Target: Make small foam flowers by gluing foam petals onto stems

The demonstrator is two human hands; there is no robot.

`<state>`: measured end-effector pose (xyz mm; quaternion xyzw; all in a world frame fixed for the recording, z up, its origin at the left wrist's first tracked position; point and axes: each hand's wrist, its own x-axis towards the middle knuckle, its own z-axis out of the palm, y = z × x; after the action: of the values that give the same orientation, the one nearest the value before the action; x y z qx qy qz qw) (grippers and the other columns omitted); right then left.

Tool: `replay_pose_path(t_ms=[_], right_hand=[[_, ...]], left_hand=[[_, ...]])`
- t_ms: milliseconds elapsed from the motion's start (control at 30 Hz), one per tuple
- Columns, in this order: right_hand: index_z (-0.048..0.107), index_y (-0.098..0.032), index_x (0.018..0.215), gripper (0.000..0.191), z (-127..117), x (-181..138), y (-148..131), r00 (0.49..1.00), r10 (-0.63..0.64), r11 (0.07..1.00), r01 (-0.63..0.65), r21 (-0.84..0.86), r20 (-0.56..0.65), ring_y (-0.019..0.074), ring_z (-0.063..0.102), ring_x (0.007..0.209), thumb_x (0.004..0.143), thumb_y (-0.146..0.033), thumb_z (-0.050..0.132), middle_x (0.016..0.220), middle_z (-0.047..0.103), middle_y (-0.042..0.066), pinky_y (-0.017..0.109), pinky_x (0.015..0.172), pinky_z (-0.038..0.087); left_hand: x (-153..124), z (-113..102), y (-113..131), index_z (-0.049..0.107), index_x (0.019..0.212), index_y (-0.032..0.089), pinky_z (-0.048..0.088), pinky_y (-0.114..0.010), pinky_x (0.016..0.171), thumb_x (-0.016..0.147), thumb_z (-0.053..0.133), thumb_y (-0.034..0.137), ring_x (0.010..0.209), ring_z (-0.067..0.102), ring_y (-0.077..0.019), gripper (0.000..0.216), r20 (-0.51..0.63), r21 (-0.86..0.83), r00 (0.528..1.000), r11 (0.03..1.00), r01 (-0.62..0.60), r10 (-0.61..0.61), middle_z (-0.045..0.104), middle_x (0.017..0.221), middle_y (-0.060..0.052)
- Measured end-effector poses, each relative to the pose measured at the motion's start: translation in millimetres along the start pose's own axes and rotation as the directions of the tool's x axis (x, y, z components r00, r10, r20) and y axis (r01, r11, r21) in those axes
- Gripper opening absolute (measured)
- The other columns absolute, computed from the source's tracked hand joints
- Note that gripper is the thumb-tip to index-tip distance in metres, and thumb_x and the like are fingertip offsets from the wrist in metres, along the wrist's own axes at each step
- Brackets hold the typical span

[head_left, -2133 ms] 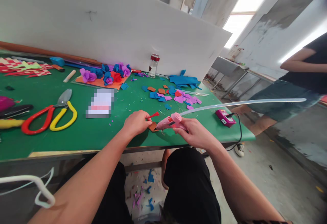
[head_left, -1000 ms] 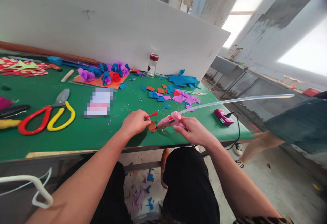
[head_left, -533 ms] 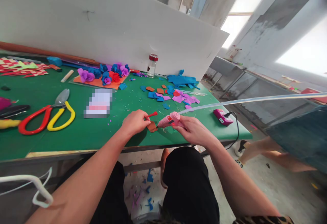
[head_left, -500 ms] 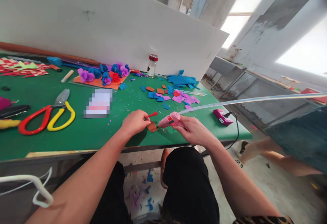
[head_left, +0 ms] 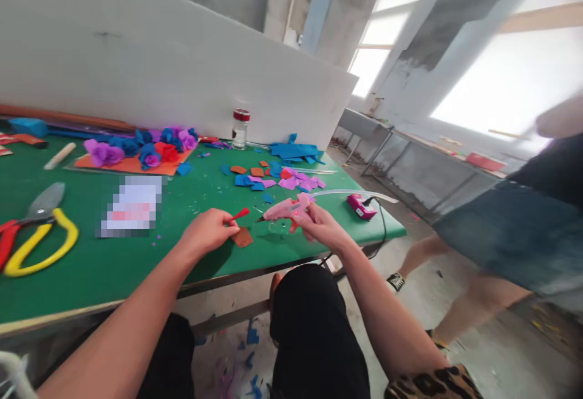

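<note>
Near the front edge of the tabletop (head_left: 104,265) I see the left hand (head_left: 206,232), its grip pinched on a slim red piece (head_left: 240,214); a brown piece (head_left: 243,238) lies under those fingertips (head_left: 234,228), perhaps pinched too, I can't tell. Next, the right hand (head_left: 324,229) has its grip wrapped round a pink glue gun (head_left: 286,208), its nozzle (head_left: 260,220) pointing left, apart from the brown piece. If it's hot, a leftward slip could burn those fingertips; the glue stick (head_left: 359,193), trailing towards the right edge, could snag the cord (head_left: 385,224).

The glue gun (head_left: 283,208) looks smooth plastic, the brown piece (head_left: 243,238) matt paper, the shear blades (head_left: 48,200) metal.
</note>
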<state>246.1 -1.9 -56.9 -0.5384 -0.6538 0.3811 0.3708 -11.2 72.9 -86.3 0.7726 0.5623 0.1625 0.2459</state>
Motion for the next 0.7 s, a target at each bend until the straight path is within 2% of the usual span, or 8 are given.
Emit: replay_pose_path(t_ms=[67,233,333,433,533,700], right_hand=[[0.049,-0.020,0.113,0.045,-3,0,4,0.998,0.055,0.994,-0.051,0.099,-0.040,0.0071,0.038,0.042,0.083,-0.052,0.055,0.079,0.066,0.000,0.022,0.040,0.029],[0.050,-0.021,0.102,0.038,-20,-5,23,0.962,0.144,0.975,-0.099,0.197,-0.232,0.0056,0.042,0.044,0.079,-0.049,0.058,0.087,0.066,0.000,0.020,0.040,0.029],[0.051,-0.020,0.091,0.038,-34,-6,39,0.909,0.220,0.954,-0.125,0.274,-0.353,0.0078,0.047,0.048,0.070,-0.048,0.066,0.073,0.061,-0.003,0.020,0.042,0.029],[0.053,-0.019,0.079,0.040,-46,-6,53,0.888,0.240,0.945,-0.121,0.303,-0.393,0.0085,0.046,0.049,0.060,-0.049,0.071,0.061,0.054,-0.005,0.020,0.044,0.031],[0.056,-0.016,0.072,0.042,-53,-2,64,0.876,0.248,0.946,-0.128,0.298,-0.413,0.0080,0.043,0.048,0.053,-0.050,0.073,0.060,0.056,-0.002,0.022,0.045,0.031],[0.059,-0.015,0.065,0.041,-57,6,77,0.850,0.242,0.964,-0.154,0.219,-0.468,0.0083,0.042,0.045,0.055,-0.052,0.074,0.054,0.055,-0.002,0.023,0.046,0.029]], left_hand=[[3,-1,-2,0.070,0.064,0.021,0.028,-0.026,0.052,0.066,0.057,0.040,0.058,0.055,-0.0186,0.023,0.007,-0.018,1.000,1.000,0.016,-0.015,0.061,0.055,0.000],[5,0,-6,0.070,0.068,0.020,0.030,-0.026,0.054,0.065,0.056,0.046,0.063,0.056,-0.0199,0.029,0.013,-0.056,1.000,0.998,0.019,-0.018,0.064,0.061,-0.001],[2,1,-7,0.069,0.069,0.020,0.031,-0.026,0.055,0.065,0.056,0.046,0.063,0.056,-0.0199,0.030,0.005,-0.084,1.000,0.996,0.005,-0.005,0.064,0.063,-0.002],[0,-1,-7,0.068,0.065,0.019,0.031,-0.026,0.056,0.063,0.057,0.045,0.063,0.056,-0.0197,0.028,-0.010,-0.108,1.000,0.994,0.007,-0.008,0.064,0.061,-0.002],[-2,-2,-7,0.068,0.064,0.019,0.031,-0.026,0.055,0.062,0.058,0.046,0.062,0.056,-0.0200,0.029,-0.035,-0.121,0.999,0.993,0.004,-0.008,0.063,0.060,-0.002],[-11,-2,-7,0.069,0.066,0.019,0.032,-0.026,0.057,0.061,0.059,0.048,0.065,0.058,-0.0214,0.031,-0.065,-0.171,0.998,0.985,0.012,-0.024,0.066,0.063,-0.003]])
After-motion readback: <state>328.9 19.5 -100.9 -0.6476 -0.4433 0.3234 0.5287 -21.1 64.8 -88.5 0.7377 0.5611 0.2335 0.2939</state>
